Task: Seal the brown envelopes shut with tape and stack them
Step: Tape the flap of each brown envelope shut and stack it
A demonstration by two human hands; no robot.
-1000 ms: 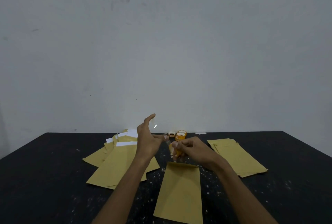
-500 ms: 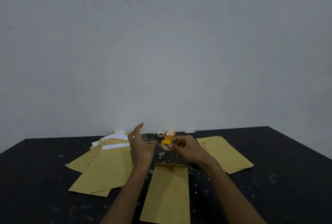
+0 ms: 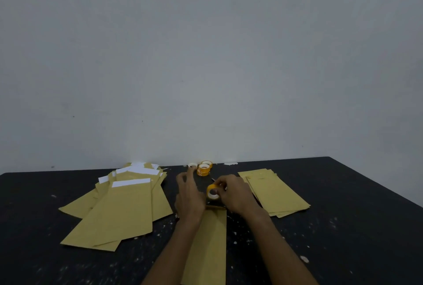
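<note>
One brown envelope (image 3: 209,246) lies lengthwise on the black table (image 3: 343,227) in front of me, its far end under my hands. My right hand (image 3: 237,193) grips a small yellow tape roll (image 3: 212,191) just above that end. Close on the roll's left is my left hand (image 3: 189,195), back towards me and fingers pointing up and away. Its thumb is hidden, so I cannot see whether it holds tape. A loose pile of brown envelopes (image 3: 119,211) with white flaps showing lies to the left. A neater stack of brown envelopes (image 3: 278,192) lies to the right.
Two more yellow tape rolls (image 3: 204,168) and a white tape core (image 3: 192,165) sit at the table's far edge by the grey wall. White flecks are scattered over the table around the middle envelope.
My left hand has come down from its raised position and closed in on the roll. Both hands now sit lower, over the envelope's far end. The camera has tilted up a little.
</note>
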